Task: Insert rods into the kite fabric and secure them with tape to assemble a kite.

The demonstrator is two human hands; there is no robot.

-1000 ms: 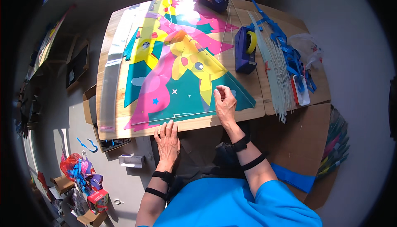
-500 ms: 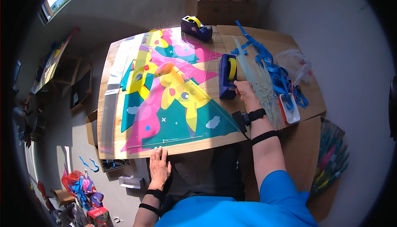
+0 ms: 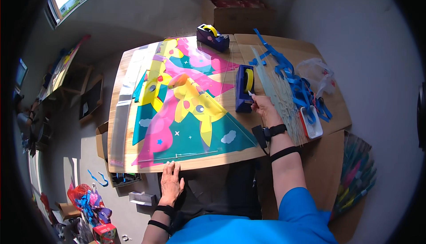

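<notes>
My right hand (image 3: 265, 107) is at the near end of a dark blue tape dispenser (image 3: 243, 104) with a yellow-cored roll. Its thumb and forefinger pinch a small whitish piece of tape (image 3: 251, 94). Fingers stretched out, my left hand (image 3: 171, 182) rests at the table's front edge, just below a kite sheet (image 3: 208, 133). This triangular sheet is teal, pink and yellow with a cartoon figure. A thin rod (image 3: 177, 157) lies along its near edge. Similar kite sheets (image 3: 202, 57) lie behind it, partly covered.
Another tape dispenser (image 3: 213, 37) stands at the far edge. To the right lie a bundle of thin pale rods (image 3: 284, 106), blue ribbons (image 3: 295, 82), a clear plastic bag (image 3: 317, 71) and a white-and-red tray (image 3: 316, 129). A cardboard box (image 3: 237, 17) stands beyond the table.
The right hand's pinch has lifted slightly at the dispenser, and a whitish bit of tape now shows at its fingertips. My left hand stays at the table edge. The view has shifted slightly.
</notes>
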